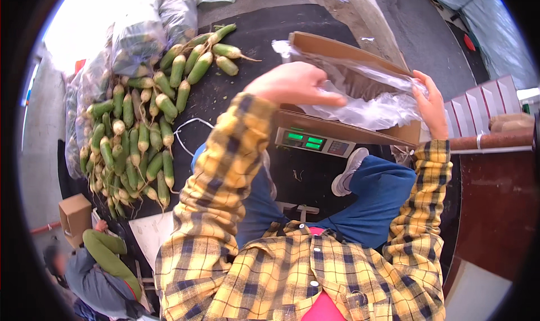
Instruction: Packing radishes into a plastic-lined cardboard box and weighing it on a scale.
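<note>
In front of me an open cardboard box, lined with a clear plastic bag, rests tilted on a digital scale with a lit green display. Above the box's left part is my left hand, slightly blurred, thumb and fingers apart near the crumpled plastic. My right hand grips the liner at the box's right end, fingers bent over the edge. A large heap of green radishes with pale root ends lies to my left, away from both hands.
Filled plastic bags stand behind the radishes. A white cord lies on the black ground sheet. On the right are white dividers, a brown pipe and a dark red panel. Another person sits lower left by a small carton.
</note>
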